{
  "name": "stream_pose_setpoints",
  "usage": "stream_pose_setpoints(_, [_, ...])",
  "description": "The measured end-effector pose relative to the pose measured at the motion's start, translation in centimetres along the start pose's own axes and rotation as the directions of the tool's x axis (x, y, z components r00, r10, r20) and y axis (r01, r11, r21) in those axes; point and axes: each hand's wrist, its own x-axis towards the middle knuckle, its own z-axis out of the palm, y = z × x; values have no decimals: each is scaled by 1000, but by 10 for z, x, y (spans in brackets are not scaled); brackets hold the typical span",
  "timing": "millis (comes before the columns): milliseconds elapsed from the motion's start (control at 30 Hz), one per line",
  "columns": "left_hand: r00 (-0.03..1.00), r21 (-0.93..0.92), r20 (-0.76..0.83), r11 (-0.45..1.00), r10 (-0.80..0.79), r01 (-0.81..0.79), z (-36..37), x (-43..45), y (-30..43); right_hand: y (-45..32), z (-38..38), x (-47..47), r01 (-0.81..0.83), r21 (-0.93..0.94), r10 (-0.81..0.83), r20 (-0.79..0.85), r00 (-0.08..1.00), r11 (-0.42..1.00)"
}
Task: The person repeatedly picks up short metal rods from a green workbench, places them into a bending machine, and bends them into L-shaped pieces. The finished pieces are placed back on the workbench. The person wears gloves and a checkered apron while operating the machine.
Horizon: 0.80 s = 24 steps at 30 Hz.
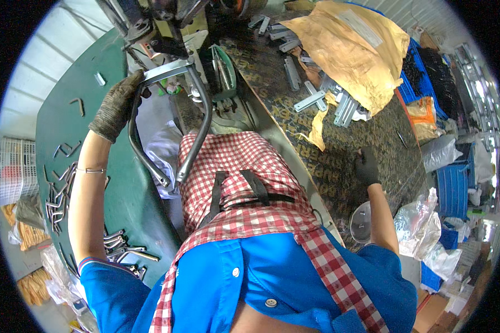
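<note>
My left hand [116, 109], in a dark knit glove, grips one leg of a U-shaped frame of bent metal tubing [207, 109]. A flat metal crossbar [168, 71] joins the legs at the far end, directly under the head of a dark machine [168, 29]. The legs' flattened ends hang near my checked apron [241, 158]. Over the dark printed board on the right is my right hand [366, 166], gloved too, its fingers curled. Whether it has anything small in it is hidden. Loose flat metal bars [310, 101] lie farther up that board.
Bent metal tubes [125, 249] and several hex-key-like rods [58, 204] lie on the green surface [137, 216] at left. A torn brown paper wrapper [354, 50] covers part of the bars. A green holder [229, 89] with rods stands beside the machine. A clear round dish [360, 222] sits near my right forearm.
</note>
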Motion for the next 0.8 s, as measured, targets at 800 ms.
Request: stream_pose_setpoints(800, [481, 501, -812, 818, 331, 283, -42, -244, -193, -130, 6, 205, 327, 277, -380, 162, 911, 903])
